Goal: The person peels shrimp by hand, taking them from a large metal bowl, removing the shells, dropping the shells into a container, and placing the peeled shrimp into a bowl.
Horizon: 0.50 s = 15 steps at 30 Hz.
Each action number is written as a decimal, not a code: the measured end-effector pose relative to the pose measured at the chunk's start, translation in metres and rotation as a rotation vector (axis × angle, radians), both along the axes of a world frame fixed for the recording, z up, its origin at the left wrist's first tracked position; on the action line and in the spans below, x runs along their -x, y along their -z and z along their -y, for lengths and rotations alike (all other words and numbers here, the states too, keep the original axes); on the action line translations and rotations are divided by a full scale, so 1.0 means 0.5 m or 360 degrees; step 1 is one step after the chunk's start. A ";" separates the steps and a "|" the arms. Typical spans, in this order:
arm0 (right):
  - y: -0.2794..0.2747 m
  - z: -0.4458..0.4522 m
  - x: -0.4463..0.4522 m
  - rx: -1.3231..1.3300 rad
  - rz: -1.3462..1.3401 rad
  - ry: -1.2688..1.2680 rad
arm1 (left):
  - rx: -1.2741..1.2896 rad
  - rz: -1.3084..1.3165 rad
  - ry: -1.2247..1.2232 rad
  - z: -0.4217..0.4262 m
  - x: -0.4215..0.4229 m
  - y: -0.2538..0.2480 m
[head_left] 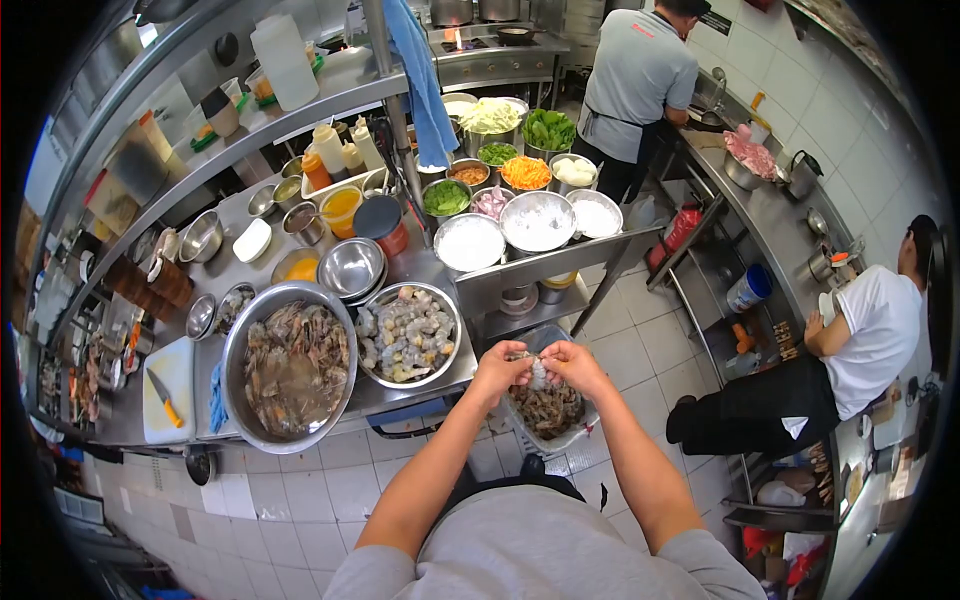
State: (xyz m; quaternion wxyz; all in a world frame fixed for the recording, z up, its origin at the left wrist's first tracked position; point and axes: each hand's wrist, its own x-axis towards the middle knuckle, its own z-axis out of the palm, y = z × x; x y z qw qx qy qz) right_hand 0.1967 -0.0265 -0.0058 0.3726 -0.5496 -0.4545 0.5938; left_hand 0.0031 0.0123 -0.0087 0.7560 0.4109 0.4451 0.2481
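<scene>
So a pale, greyish shrimp (540, 376) is being held out front between both hands, right above a clear plastic tub (545, 335) set low, just past the counter's end. It's pinched by the left hand (503, 370) and the right hand (572, 366), with thumbs and forefingers drawn in close together; how the other fingers are tucked can't really be told. The tub is probably parked there so drips and bits get caught, and a brown heap (545, 412) is already sitting in it, though whether that's shells or whole ones can't be made out. Two hands are likely used because something that small and slick would slip from one. Up on the steel counter (418, 270), a big metal bowl (235, 375) of brownish shrimp or shells in murky water is set at the front edge, right beside a smaller bowl (457, 335) piled with grey shrimp, both presumably kept there for easy reach. Further left, a knife (173, 412) has been left on a white cutting board (180, 365). Behind, pans of shredded carrot (527, 173) and leafy greens (549, 130) are lined up with other chopped stuff, and a blue towel (418, 80) is hung by the shelf. The floor (640, 350) is covered in pale tile, and the right-hand side is occupied by a person in grey (640, 75) and another in white (880, 330).
</scene>
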 end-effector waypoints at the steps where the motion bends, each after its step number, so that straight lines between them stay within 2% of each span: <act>1: 0.007 0.004 0.006 -0.0050 -0.0031 0.0063 | -0.0025 0.0061 -0.0215 0.012 -0.007 -0.007; 2: 0.014 0.008 0.014 -0.0099 -0.0062 0.0126 | -0.0049 0.0122 -0.0430 0.021 -0.011 -0.014; 4: 0.037 0.012 0.029 -0.0193 -0.0006 0.0186 | 0.0002 0.0176 -0.0463 0.036 -0.020 0.006; 6: 0.044 0.017 0.044 -0.0293 0.0050 0.0248 | 0.0173 0.0431 -0.0730 0.051 -0.037 0.033; 8: 0.019 0.033 0.068 -0.0653 0.0679 0.0290 | 0.0198 0.0505 -0.0654 0.061 -0.039 0.040; 9: 0.015 0.037 0.074 -0.0679 0.0669 0.0281 | 0.0121 0.0459 -0.0650 0.063 -0.042 0.049; 11: 0.032 0.032 0.074 -0.0697 0.0707 0.0255 | 0.0045 0.0411 -0.0649 0.064 -0.042 0.066; 13: 0.022 0.031 0.077 -0.0716 0.0744 0.0230 | -0.0123 0.0190 -0.0577 0.065 -0.037 0.068; 15: 0.008 0.027 0.074 -0.0291 0.0728 0.0209 | -0.0136 0.0178 -0.0525 0.067 -0.035 0.068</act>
